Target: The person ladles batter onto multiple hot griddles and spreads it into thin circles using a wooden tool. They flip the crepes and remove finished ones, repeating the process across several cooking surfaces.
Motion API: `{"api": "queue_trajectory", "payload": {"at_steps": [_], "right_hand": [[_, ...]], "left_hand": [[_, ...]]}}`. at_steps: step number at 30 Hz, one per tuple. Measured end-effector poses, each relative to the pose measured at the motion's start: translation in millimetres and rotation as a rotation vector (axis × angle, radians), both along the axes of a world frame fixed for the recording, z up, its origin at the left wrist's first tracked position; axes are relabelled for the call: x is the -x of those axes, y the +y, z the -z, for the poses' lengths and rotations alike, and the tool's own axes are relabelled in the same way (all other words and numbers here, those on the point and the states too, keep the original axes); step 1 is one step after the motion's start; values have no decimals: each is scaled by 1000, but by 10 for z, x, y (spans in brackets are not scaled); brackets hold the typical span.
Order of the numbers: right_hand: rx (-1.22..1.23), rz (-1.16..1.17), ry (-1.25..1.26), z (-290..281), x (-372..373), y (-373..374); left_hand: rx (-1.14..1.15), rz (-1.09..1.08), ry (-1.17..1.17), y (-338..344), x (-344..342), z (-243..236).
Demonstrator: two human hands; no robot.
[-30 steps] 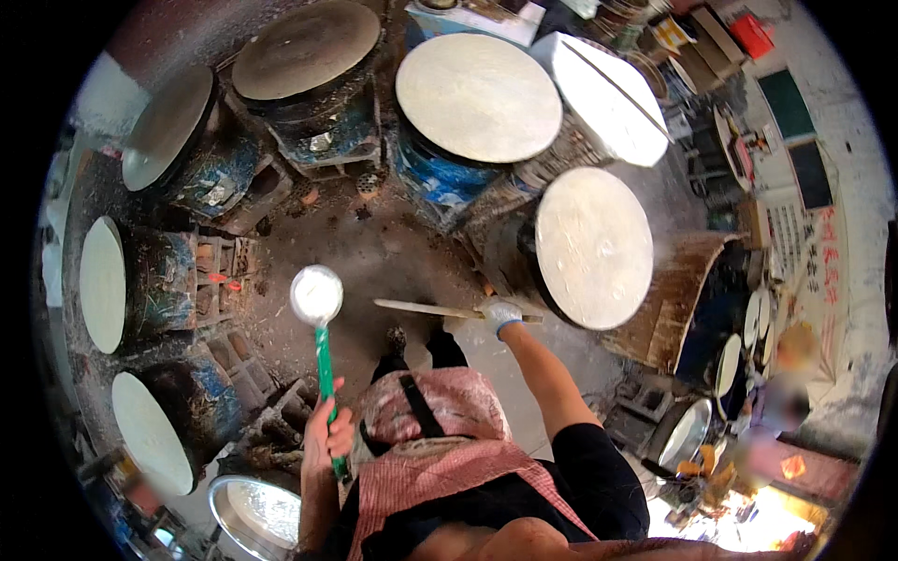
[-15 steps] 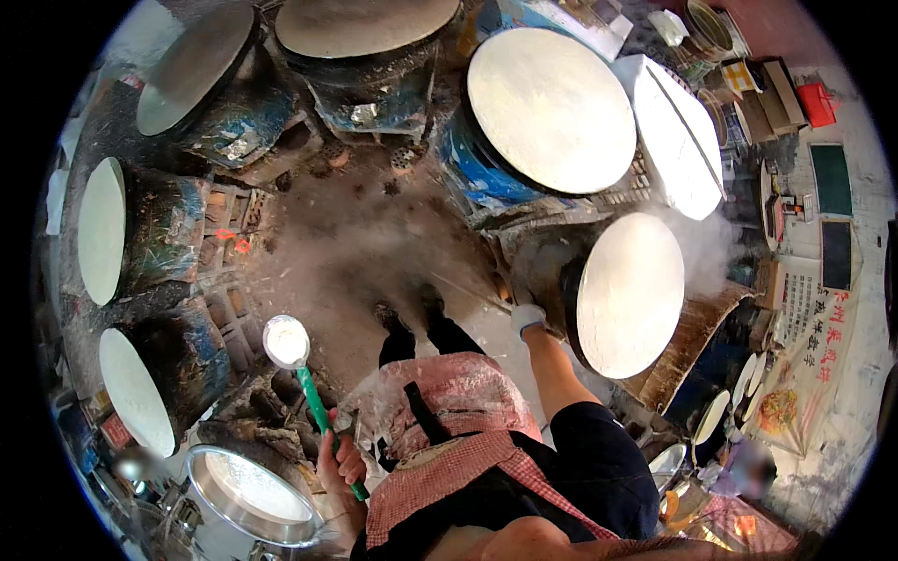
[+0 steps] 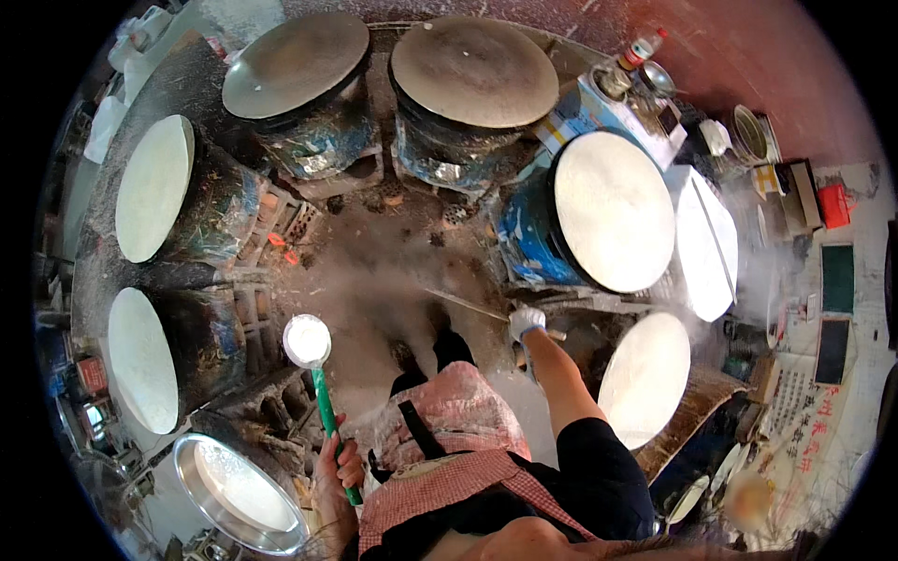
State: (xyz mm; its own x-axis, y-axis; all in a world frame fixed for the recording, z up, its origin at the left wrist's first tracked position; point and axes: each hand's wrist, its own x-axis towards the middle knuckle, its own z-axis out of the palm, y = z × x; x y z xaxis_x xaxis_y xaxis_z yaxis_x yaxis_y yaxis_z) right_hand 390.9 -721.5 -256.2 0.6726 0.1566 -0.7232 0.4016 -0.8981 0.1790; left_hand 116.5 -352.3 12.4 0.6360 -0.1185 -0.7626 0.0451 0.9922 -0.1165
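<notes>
Currently, in the head view, the left hand (image 3: 343,463) is closed around the lower part of the green handle of a ladle (image 3: 323,391); the ladle's round bowl, holding white material, points away from the body above the floor (image 3: 360,271). A metal basin (image 3: 188,467) containing white material stands left of this hand. The gloved right hand (image 3: 527,321) grips a thin stick (image 3: 463,304) near one end, apart from the pale-topped right-hand griddle (image 3: 645,381) and the griddle on the blue drum (image 3: 615,211).
</notes>
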Motion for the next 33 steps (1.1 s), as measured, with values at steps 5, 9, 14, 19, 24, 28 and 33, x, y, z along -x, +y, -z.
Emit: {"api": "queue_trajectory", "payload": {"at_steps": [5,9,14,19,24,28,33], "right_hand": [[103,-277,-10,523,-1038,447],[201,-458,116,1242,-1209,393],[231,-467,309,1148,-1293,355],[194,-407,191,1915,-1269,-315],[316,-393,431,1537,-1512,30],[330,-402,430,814,-1543,415],[175,-432,383,134,-1417,825]], "left_hand": [[-4,-153,98,-3,-281,-134],[27,-289,198,-15,-494,-140],[55,-359,139,-64,-732,-77],[60,-351,67,-46,-1001,-68],[60,-451,-48,-148,-1161,-126],[87,-428,-114,-100,-1209,-106],[22,-462,-145,-139,-1130,-99]]}}
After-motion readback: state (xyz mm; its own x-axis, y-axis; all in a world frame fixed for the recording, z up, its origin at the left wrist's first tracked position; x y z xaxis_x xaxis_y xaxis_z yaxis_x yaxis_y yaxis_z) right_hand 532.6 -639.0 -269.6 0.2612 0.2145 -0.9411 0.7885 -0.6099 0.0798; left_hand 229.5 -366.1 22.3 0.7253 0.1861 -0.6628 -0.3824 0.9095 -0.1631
